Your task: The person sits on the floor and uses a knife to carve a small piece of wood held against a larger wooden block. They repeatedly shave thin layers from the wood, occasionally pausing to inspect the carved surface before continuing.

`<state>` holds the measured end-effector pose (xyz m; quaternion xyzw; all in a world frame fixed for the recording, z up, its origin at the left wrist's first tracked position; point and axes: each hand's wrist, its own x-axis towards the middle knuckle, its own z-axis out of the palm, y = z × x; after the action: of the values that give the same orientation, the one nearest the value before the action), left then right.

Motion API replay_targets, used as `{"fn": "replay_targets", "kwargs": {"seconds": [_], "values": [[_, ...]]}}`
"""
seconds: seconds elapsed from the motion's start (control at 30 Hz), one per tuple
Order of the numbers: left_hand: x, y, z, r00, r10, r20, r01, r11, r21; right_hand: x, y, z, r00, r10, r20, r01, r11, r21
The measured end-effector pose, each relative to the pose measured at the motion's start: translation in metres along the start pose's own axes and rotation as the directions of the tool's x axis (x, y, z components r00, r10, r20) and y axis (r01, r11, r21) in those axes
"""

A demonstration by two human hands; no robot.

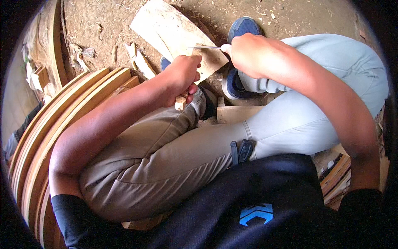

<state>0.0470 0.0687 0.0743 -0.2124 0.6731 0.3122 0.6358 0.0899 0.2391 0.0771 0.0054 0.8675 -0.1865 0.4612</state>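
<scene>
Bare dirt floor [107, 25] littered with chips, left hand [182, 79] fisted around a pale flat wooden piece [209, 62], mostly hidden, right hand [248, 54] pinching a thin metal blade [205, 47], its handle unseen.

Left grip [182, 79] and right grip [244, 54] both clenched, forearms converging above bent knees.

wood piece [205, 62]: between both hands' fingers, on plank [166, 29]. blade [206, 47]: left of right fingers [227, 49], above left fingers [191, 89]. curved strips [62, 120]: left of left fingers. shoe [242, 27]: beyond right fingers.
</scene>
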Motion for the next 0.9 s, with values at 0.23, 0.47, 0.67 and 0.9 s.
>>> {"fn": "replay_targets", "kwargs": {"seconds": [0.23, 0.47, 0.67, 0.9], "values": [[-0.004, 0.001, -0.004, 0.996, -0.055, -0.068, 0.054, 0.998, -0.015, 0.009, -0.011, 0.017, 0.993, 0.114, -0.041, -0.110, 0.989, 0.100], [-0.002, -0.003, 0.005, 0.998, 0.018, -0.053, -0.016, 0.999, 0.048, 0.018, -0.004, 0.020, 0.995, 0.050, -0.090, -0.041, 0.994, 0.104], [0.000, -0.005, 0.010, 0.997, 0.003, -0.075, -0.001, 1.000, 0.023, 0.034, 0.004, 0.010, 0.982, -0.185, 0.047, 0.191, 0.952, -0.240], [0.000, -0.011, 0.017, 0.993, 0.093, -0.074, -0.092, 0.996, 0.015, 0.008, 0.004, 0.005, 1.000, -0.006, -0.001, 0.006, 1.000, -0.009]]}}
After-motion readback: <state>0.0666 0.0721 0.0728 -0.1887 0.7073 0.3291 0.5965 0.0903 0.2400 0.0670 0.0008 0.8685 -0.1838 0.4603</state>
